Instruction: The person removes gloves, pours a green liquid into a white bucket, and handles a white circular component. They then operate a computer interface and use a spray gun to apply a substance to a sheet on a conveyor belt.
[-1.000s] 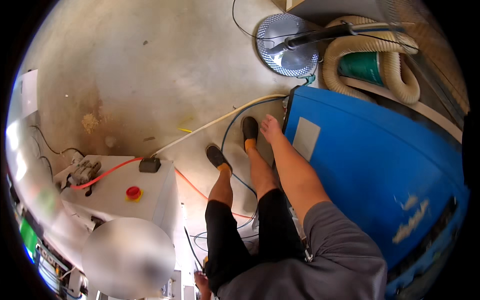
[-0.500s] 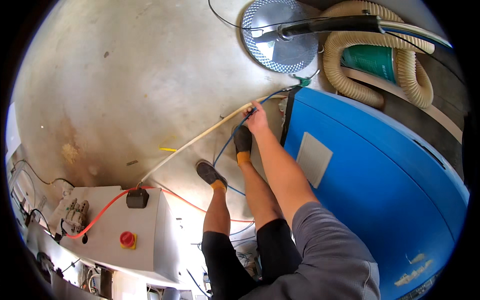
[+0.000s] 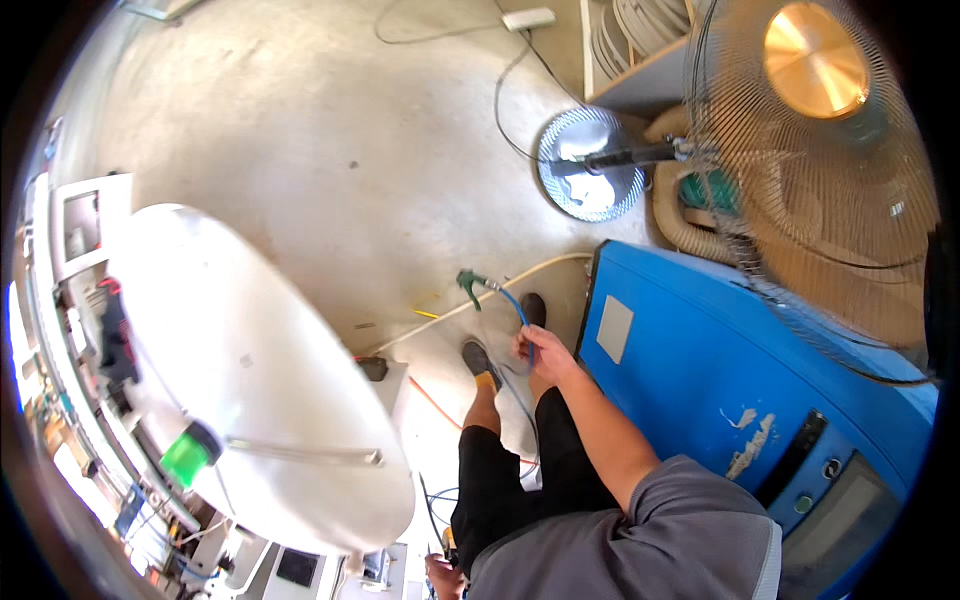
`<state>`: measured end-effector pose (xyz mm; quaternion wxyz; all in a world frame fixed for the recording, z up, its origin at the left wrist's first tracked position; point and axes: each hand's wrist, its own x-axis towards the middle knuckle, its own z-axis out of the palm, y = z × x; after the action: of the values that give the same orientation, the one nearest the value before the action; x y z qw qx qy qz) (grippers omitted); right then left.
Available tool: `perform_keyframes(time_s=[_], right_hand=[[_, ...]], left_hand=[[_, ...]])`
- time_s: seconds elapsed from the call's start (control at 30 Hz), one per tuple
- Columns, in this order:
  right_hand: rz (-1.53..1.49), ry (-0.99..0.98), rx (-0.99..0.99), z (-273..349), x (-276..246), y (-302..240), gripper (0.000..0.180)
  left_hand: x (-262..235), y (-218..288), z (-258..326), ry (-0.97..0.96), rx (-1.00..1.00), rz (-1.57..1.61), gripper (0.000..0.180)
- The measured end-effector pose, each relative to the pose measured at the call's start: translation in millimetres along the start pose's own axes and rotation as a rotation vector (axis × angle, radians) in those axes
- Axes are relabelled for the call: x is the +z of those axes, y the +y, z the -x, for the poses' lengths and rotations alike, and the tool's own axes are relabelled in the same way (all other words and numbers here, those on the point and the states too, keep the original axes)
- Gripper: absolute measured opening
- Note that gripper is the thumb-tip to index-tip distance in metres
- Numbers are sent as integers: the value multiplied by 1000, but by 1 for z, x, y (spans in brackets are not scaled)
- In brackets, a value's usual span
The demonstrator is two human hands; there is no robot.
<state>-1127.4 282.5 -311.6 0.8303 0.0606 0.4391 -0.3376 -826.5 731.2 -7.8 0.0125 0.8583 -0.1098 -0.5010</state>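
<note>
Just below frame centre, right hand (image 3: pixel 535 350) at the end of an outstretched forearm in a grey sleeve, grip pinched around a thin blue hose (image 3: pixel 517 312). Up and left from that grip, hose ending in a green air-gun nozzle (image 3: pixel 469 285), held above the pale concrete floor (image 3: pixel 300 150). Directly under the hand, two dark shoes (image 3: pixel 480 357) with orange socks, black trousers below them. At the very bottom edge, left of centre, only a sliver of the left hand (image 3: pixel 443 576); cannot tell whether its grip is spread or pressed together. Filling the right side, a large blue machine cabinet (image 3: pixel 700 370) with a grey rectangular patch and a control panel lower right. Above it, a wire-caged standing fan (image 3: pixel 810 150), its round metal base (image 3: pixel 588 178) on the floor. Across the left half, a big white oval tank (image 3: pixel 250 370) with a green cap. Beside the shoes, a cream-coloured cable (image 3: pixel 470 300) lying on the floor.
</note>
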Motion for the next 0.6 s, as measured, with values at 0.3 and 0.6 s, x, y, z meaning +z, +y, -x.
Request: perform_keyframes(time_s=[0.3,0.6], right_hand=[[239,-48,224,7,212,-115,24],[494,-360,-194,-31,435,-260,27]], left_hand=[[24,61,56,203,3,-55,45],[32,172,-3,185,108,43,43]])
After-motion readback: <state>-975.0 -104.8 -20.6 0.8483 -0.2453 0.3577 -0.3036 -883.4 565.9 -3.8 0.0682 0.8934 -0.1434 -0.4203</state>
